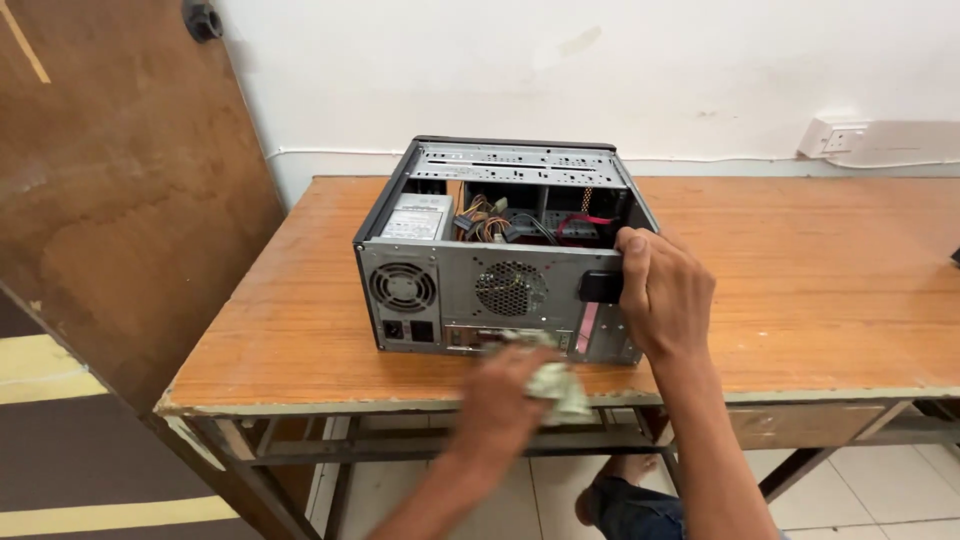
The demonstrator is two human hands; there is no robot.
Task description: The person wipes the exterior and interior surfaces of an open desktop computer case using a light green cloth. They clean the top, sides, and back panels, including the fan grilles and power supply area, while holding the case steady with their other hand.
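Observation:
An open grey computer case (470,290) lies on its side on a wooden table (820,270), its back panel with two fans facing me. Coloured cables and a power supply show inside. My right hand (662,295) grips the case's upper right rear corner, thumb over the top edge. My left hand (500,400), blurred by motion, holds a crumpled pale cloth (556,385) against the lower edge of the back panel near the table's front.
A brown wooden door (120,200) stands at the left. A white wall socket (835,138) with a cable sits on the wall behind the table. Below the table are its metal frame, tiled floor and my foot (625,470).

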